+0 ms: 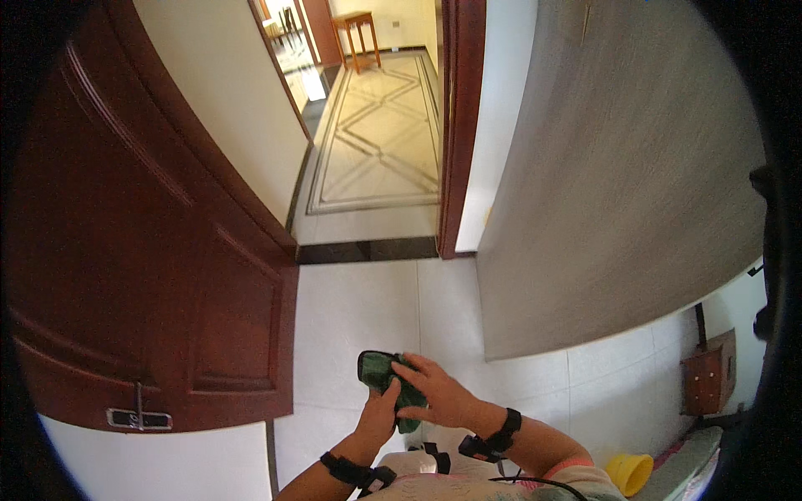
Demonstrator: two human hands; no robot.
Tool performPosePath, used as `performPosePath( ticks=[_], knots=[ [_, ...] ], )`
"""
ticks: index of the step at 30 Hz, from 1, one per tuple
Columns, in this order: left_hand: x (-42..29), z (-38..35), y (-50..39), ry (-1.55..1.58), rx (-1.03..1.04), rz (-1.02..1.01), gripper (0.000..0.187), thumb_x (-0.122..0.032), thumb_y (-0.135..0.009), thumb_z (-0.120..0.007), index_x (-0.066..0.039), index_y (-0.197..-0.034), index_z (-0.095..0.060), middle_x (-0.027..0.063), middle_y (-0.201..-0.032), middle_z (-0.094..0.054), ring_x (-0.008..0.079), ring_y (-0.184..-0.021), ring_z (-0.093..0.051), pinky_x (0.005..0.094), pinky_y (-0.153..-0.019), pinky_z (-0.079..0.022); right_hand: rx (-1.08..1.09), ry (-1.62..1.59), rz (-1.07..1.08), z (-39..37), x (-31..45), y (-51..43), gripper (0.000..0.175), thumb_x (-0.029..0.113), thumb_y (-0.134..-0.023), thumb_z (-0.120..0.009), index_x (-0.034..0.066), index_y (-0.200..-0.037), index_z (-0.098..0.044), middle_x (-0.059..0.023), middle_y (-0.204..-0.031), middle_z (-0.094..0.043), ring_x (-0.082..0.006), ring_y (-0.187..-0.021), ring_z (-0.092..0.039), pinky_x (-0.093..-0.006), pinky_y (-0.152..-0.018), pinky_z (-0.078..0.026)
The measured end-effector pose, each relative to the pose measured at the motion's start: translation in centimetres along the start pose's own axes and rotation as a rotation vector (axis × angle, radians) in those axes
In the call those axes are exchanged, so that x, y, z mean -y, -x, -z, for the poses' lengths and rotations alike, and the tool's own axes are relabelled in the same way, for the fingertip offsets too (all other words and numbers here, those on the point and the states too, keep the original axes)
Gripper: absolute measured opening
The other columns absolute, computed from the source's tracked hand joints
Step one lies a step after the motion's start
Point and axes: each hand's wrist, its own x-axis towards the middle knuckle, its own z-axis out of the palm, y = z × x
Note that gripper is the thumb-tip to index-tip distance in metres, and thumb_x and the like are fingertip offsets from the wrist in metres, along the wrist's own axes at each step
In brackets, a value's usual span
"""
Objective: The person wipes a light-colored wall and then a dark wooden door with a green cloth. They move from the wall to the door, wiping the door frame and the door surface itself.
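A dark green fabric item with black edging, perhaps a folded cloth or pouch (377, 369), is between my hands in front of my body. My left hand (380, 410) holds it from the lower left, the thumb pointing up along it. My right hand (442, 394) lies over its right side with the fingers bent onto it. Part of the green item hangs below my right fingers. Black straps with small devices are around both wrists. The palms and the underside of the item are hidden.
A dark red wooden door (156, 250) stands at left, with a metal handle (139, 418). Ahead, a black threshold (366, 250) leads to a patterned hallway floor and a wooden stand (357, 22). A large grey panel (614, 188) is at right, a yellow container (630, 474) at lower right.
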Motion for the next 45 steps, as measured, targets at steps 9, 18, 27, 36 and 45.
performPosePath(
  ticks=[9, 18, 27, 36, 45],
  knots=[
    [-5.1, 0.1, -8.3, 0.031, 0.337, 0.270, 0.058, -0.055, -0.100, -0.032, -0.010, -0.135, -0.038, 0.0113, -0.127, -0.049, 0.0251, -0.119, -0.050, 0.0405, -0.098, -0.045, -0.167, -0.092, -0.110, -0.6, -3.2, -5.0, 0.080, 0.027, -0.080, -0.073, 0.0089, -0.145, -0.032, -0.0280, -0.143, -0.034, -0.0451, -0.130, -0.036, -0.0476, -0.110, -0.030],
    [-10.9, 0.2, -13.1, -0.537, 0.845, 0.283, 0.058, -0.036, -0.101, -0.043, -0.005, -0.146, -0.025, 0.0128, -0.149, -0.030, 0.0328, -0.127, -0.046, 0.0448, -0.100, -0.046, -0.617, -0.321, -0.760, 5.8, -0.5, -3.2, 0.043, 0.008, -0.086, -0.057, 0.0084, -0.129, -0.053, -0.0126, -0.113, -0.063, -0.0224, -0.105, -0.060, -0.0330, -0.091, -0.047],
    [-13.2, 3.7, -18.3, -0.673, 0.746, 0.207, 0.052, -0.033, -0.096, -0.055, -0.003, -0.136, -0.039, 0.0183, -0.129, -0.052, 0.0313, -0.105, -0.062, 0.0400, -0.086, -0.052, -1.013, 1.798, -0.233, 30.0, 22.2, 3.3, 0.037, -0.003, -0.084, -0.059, 0.0138, -0.117, -0.061, -0.0144, -0.120, -0.061, -0.0293, -0.103, -0.063, -0.0349, -0.080, -0.056],
    [-12.3, 2.7, -21.3, -0.683, 0.728, 0.099, 0.055, -0.039, -0.096, -0.054, -0.001, -0.133, -0.040, 0.0206, -0.120, -0.056, 0.0311, -0.100, -0.064, 0.0383, -0.083, -0.053, -1.035, 2.271, -0.658, 35.1, 25.2, 4.0, 0.033, 0.010, -0.082, -0.066, 0.0201, -0.113, -0.067, -0.0018, -0.140, -0.049, -0.0201, -0.137, -0.035, -0.0430, -0.117, -0.022],
    [-12.2, 0.4, -21.7, -0.763, 0.687, 0.091, 0.053, -0.038, -0.099, -0.047, 0.004, -0.130, -0.043, 0.0199, -0.119, -0.058, 0.0286, -0.098, -0.064, 0.0372, -0.082, -0.053, -0.924, 2.176, -0.515, 33.2, 20.9, 5.0, 0.037, 0.008, -0.080, -0.060, 0.0130, -0.116, -0.066, -0.0046, -0.138, -0.050, -0.0225, -0.136, -0.036, -0.0474, -0.117, -0.022]
  ],
)
